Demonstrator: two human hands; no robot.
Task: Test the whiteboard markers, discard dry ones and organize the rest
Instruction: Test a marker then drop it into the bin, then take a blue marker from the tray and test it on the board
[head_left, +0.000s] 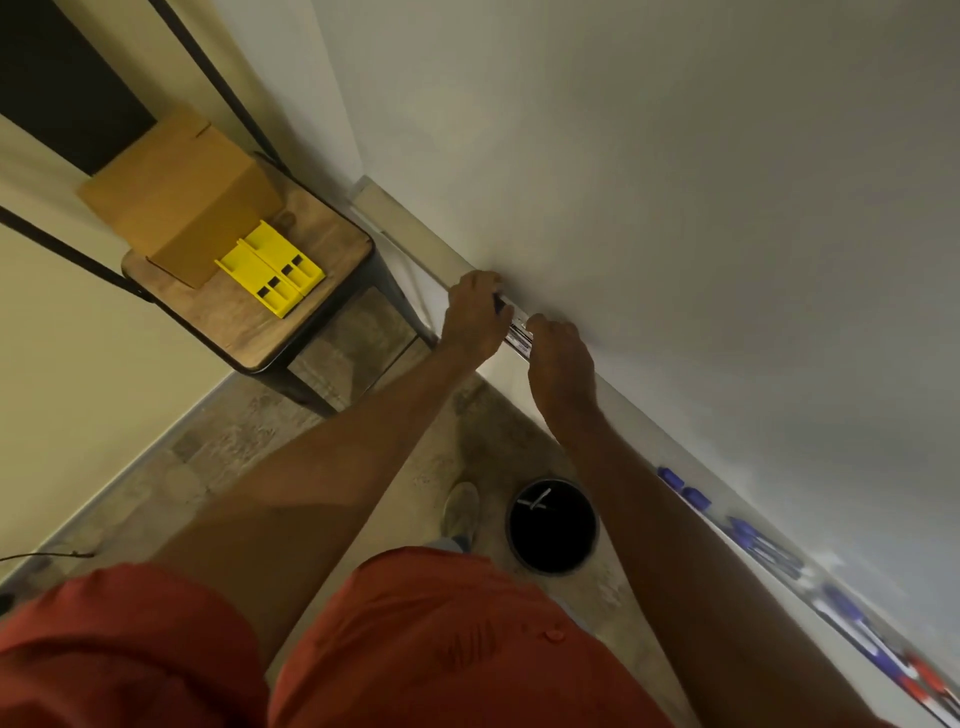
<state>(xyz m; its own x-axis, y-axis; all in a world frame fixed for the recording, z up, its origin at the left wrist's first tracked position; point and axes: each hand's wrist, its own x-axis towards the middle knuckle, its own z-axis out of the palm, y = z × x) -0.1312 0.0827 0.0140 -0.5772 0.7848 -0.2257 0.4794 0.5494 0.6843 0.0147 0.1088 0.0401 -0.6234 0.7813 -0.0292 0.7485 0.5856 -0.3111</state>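
**Two hands on markers at the tray**

Red shirt (363, 649) fills the bottom edge, nearest the lens. Two bare arms reach to the whiteboard (675, 208) tray (613, 400). Left hand (474, 318) and right hand (561, 358) both curl round a small bunch of markers (519, 332) lying on the tray; their number is too blurred to count. More markers (769, 551), blue and red, lie along the tray lower right. One black bin (551, 525) stands on the floor; one box (176, 192) and one yellow holder (270, 275) sit on the surface (322, 312).
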